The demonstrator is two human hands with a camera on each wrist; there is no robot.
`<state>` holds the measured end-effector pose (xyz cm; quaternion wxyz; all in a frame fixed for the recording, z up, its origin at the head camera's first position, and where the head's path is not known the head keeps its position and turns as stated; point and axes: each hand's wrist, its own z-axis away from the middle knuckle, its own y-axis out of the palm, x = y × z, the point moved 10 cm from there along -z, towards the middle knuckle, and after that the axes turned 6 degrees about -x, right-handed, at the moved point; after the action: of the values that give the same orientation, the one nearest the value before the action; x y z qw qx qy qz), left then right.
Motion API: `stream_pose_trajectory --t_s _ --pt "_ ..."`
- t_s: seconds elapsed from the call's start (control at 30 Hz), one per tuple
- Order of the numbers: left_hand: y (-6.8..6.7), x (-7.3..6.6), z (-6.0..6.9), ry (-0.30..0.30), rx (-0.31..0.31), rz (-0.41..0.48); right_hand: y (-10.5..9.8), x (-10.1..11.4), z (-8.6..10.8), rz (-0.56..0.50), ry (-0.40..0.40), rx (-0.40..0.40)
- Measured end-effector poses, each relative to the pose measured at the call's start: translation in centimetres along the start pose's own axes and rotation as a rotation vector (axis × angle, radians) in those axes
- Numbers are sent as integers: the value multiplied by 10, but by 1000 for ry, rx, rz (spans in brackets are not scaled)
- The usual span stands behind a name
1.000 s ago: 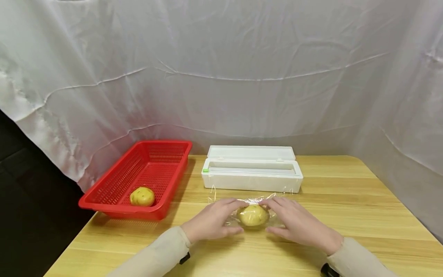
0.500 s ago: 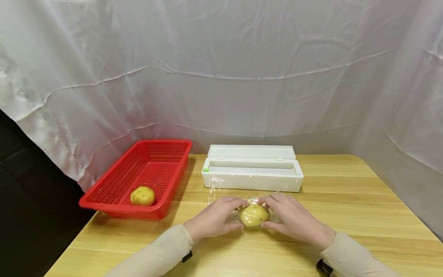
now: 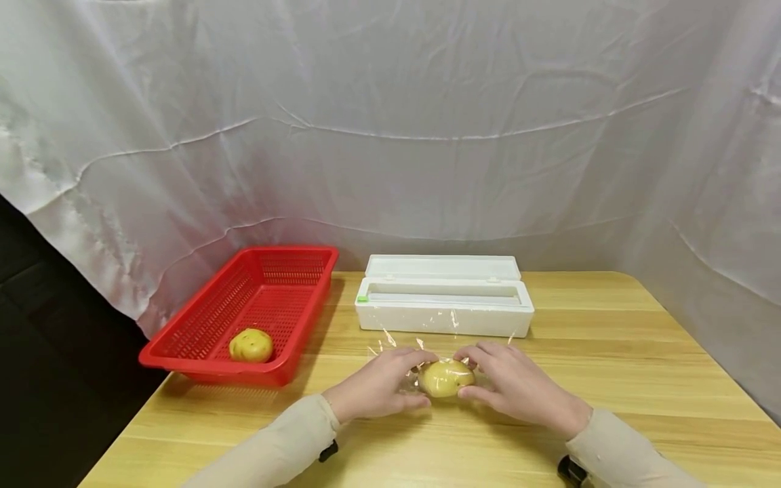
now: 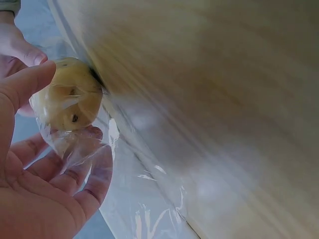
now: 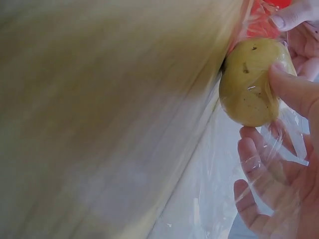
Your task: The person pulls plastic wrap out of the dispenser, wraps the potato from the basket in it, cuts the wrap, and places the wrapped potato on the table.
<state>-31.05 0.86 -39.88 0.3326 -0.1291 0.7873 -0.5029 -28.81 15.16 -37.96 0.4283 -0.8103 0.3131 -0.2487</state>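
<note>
A yellow potato [image 3: 447, 378] lies on the table between the two hands, clear cling film [image 4: 149, 219] drawn over it. The film reaches back toward a white dispenser box [image 3: 442, 320]. My left hand [image 3: 379, 385] curves round the film at the potato's left end, thumb in front and fingers behind. At the other end, my right hand [image 3: 515, 388] holds the potato through the film. Its thumb presses on the near side in the right wrist view, while the fingers curl beneath film. The potato's underside is hidden.
At the left stands a red perforated basket [image 3: 281, 305] with another potato [image 3: 251, 346] inside. The box's lid [image 3: 442, 267] is raised at the back. A grey cloth [image 3: 427, 122] hangs behind the wooden table [image 3: 610, 352].
My right hand has moved slightly left, bringing its thumb onto the potato. The left hand has barely shifted. Glints on the film have changed between the box and the potato.
</note>
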Motion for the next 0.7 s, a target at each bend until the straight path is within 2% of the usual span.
stream_pose_trajectory --t_s 0.43,0.7 --pt "3 2 -4 -25 39 -28 5 -10 -1 -36 46 51" --pt "8 10 -9 -43 55 16 5 -13 -5 -57 63 82"
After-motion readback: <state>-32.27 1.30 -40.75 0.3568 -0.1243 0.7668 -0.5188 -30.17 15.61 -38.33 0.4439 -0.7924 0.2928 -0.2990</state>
